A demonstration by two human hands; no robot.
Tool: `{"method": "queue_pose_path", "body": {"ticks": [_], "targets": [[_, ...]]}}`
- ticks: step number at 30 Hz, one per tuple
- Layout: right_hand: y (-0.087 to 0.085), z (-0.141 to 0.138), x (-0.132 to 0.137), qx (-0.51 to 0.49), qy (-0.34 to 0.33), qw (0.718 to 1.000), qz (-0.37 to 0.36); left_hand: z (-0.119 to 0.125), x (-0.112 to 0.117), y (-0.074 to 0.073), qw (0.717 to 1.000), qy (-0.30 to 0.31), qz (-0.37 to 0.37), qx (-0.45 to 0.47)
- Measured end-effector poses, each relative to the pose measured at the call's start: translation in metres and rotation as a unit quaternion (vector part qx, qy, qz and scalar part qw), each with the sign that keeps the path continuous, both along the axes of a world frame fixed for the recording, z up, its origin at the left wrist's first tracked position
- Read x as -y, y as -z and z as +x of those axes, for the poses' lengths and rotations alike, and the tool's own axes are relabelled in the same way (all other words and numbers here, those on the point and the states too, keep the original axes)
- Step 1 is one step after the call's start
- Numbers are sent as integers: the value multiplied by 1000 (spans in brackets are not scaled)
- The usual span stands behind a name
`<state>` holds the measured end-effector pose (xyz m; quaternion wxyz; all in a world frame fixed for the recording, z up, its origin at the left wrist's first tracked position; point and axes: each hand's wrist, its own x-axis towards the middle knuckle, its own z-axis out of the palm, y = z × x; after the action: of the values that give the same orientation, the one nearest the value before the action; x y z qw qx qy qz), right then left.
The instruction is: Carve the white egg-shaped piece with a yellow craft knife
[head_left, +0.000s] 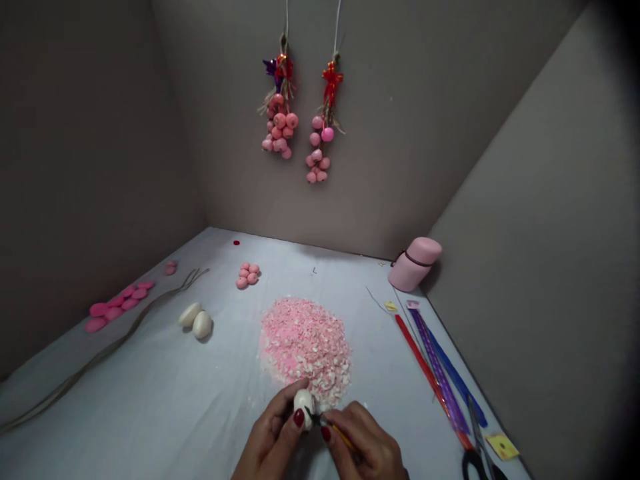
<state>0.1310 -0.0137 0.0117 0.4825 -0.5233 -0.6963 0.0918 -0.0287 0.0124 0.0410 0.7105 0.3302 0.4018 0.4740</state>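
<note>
The left hand [273, 437] is closed around a small white egg-shaped piece [303, 405], thumb on its lower front, holding it just above the tabletop [165, 393] at the near edge of the pile of pink shavings [305, 343]; the right hand [367, 447] pinches a thin yellow-handled tool [336, 430]; the tool's long axis runs from lower right up to the left, its dark tip touching the right side of the piece; the piece therefore lies directly left of the right grip; two more white pieces [197, 320] rest well apart to the left.
</note>
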Motion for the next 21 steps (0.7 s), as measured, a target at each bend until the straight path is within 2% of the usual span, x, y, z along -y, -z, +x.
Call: {"method": "queue_pose_path", "body": {"ticks": [6, 10, 14, 21], "targets": [[-1, 10, -6, -73, 47, 995, -42, 1, -2, 6, 999, 15, 11, 30], [-4, 10, -7, -106, 52, 993, -26, 3, -9, 6, 990, 33, -44, 129], [-1, 4, -4, -75, 29, 997, -17, 3, -11, 5, 971, 51, -124, 196], [3, -1, -2, 10, 9, 1000, 20, 4, -11, 7, 976, 31, -127, 176]]}}
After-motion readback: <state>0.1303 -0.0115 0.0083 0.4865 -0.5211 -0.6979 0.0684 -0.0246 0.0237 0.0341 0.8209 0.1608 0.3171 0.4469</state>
